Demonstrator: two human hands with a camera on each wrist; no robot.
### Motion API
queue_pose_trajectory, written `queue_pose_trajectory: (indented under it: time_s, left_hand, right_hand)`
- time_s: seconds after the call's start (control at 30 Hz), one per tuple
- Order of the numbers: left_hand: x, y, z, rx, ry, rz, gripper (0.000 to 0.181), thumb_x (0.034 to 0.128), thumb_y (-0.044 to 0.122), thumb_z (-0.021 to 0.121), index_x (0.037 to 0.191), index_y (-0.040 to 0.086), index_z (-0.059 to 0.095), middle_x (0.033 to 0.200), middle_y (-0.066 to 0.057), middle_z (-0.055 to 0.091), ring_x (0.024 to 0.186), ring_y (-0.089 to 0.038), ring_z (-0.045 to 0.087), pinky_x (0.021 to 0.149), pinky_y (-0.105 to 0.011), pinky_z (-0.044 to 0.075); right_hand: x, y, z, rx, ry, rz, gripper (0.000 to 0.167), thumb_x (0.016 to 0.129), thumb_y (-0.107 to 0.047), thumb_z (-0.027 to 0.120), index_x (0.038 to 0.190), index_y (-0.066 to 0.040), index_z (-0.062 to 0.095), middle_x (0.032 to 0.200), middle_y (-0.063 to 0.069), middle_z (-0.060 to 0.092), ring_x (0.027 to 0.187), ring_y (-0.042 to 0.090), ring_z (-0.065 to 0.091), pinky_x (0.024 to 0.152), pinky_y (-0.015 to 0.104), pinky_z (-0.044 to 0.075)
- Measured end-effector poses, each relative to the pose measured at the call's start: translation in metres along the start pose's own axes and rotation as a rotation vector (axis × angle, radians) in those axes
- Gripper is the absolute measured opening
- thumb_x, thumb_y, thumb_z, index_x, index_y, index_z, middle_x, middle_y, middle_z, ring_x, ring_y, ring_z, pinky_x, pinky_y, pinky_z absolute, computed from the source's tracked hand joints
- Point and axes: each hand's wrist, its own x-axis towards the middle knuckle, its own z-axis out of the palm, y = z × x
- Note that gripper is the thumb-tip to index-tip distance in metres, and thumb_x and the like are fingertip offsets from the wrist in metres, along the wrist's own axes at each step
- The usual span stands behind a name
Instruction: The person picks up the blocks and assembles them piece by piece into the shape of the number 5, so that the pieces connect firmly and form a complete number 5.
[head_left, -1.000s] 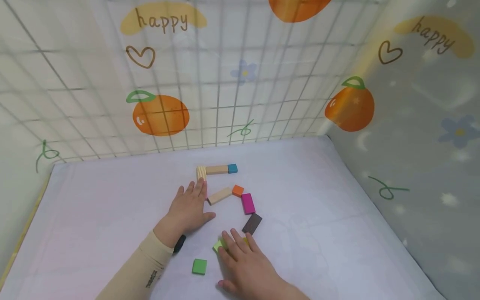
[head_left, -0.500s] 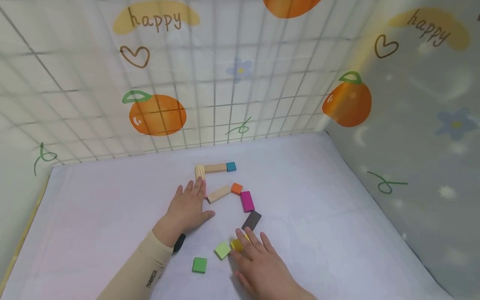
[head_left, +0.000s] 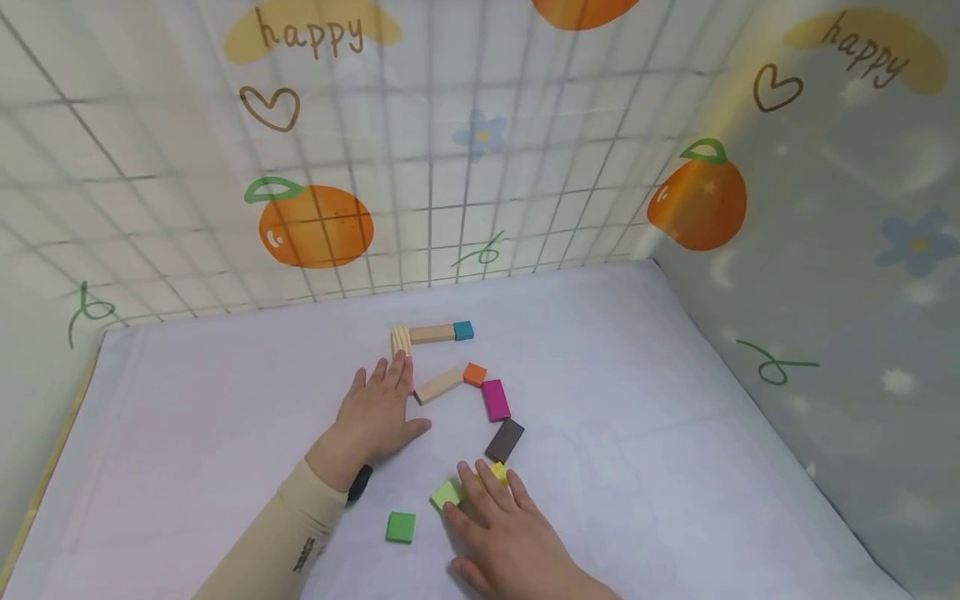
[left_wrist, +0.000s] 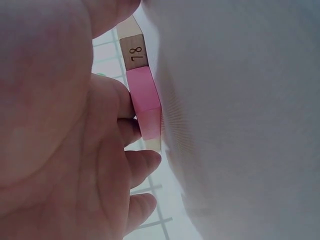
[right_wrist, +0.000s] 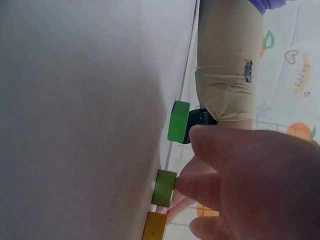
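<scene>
My left hand [head_left: 375, 412] rests on the sheet with its fingers extended, the fingertips beside the pink block [left_wrist: 144, 90]. In the head view that block is mostly hidden by the fingers. My right hand [head_left: 502, 529] lies low over the yellow block [head_left: 498, 473], which it partly covers. Its index fingertip is at the edge of the light green block [head_left: 446, 495], seen also in the right wrist view. A darker green block [head_left: 401, 527] lies apart, to the left of the right hand.
A curved row continues with a dark brown block [head_left: 505, 440], a magenta block [head_left: 496, 400], an orange block [head_left: 474, 374] and a pale wooden block [head_left: 439, 386]. Farther back lie striped pale wood [head_left: 401, 340], a tan block [head_left: 432, 334] and a blue block [head_left: 463, 331]. Printed curtains stand behind.
My right hand shifts right off the light green block, then back left so the index fingertip meets it. The yellow block becomes more visible beyond the fingers. My left hand stays put.
</scene>
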Motion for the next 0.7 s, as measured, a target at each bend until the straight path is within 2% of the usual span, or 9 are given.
queue_pose_trajectory:
  time_s: [0.4, 0.7]
  left_hand:
    - [0.0013, -0.0002, -0.0017, -0.001, -0.003, 0.006, 0.101, 0.0920, 0.065, 0.059, 0.161, 0.003, 0.018, 0.169, -0.014, 0.014, 0.154, -0.037, 0.023, 0.123, -0.059, 0.021]
    - [-0.0002, 0.0009, -0.0016, 0.006, -0.015, 0.009, 0.102, 0.0916, 0.066, 0.058, 0.161, 0.003, 0.018, 0.170, -0.014, 0.014, 0.154, -0.037, 0.024, 0.122, -0.060, 0.022]
  right_hand:
    - [-0.0011, -0.0007, -0.0031, 0.040, -0.061, 0.037, 0.071, 0.097, -0.072, 0.038, 0.150, -0.026, 0.049, 0.169, 0.006, 0.024, 0.156, 0.032, 0.020, 0.118, 0.064, 0.029]
    - [-0.0033, -0.0011, -0.0016, 0.052, -0.062, 0.049, 0.072, 0.096, -0.073, 0.039, 0.151, -0.027, 0.049, 0.169, 0.006, 0.023, 0.156, 0.032, 0.020, 0.118, 0.064, 0.029]
